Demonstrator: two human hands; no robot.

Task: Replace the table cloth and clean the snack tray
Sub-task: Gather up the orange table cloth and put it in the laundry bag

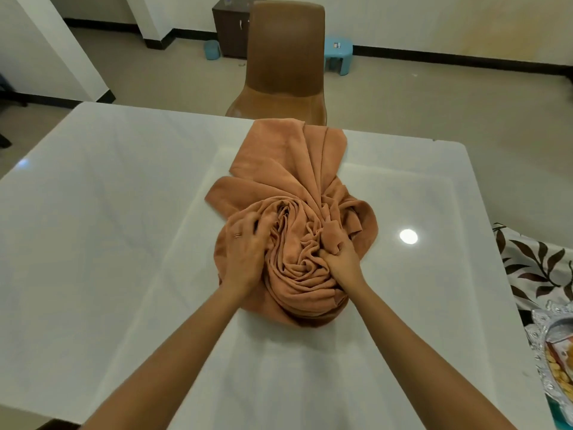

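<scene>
An orange-brown table cloth (297, 181) lies bunched in a heap at the middle of the white glossy table (108, 197), with one end trailing toward the far edge. My left hand (245, 252) is on the left side of the heap, its fingers dug into the folds. My right hand (339, 254) grips a bunched fold on the heap's right side. A silver snack tray (548, 346) with yellow snacks on it shows at the right edge, partly cut off.
A brown plastic chair (285, 60) stands at the far side of the table. A leaf-patterned cloth (536, 268) lies to the right beside the tray. On the floor behind are a blue stool (338, 54), a small blue tub (212, 49) and a dark cabinet (231, 26).
</scene>
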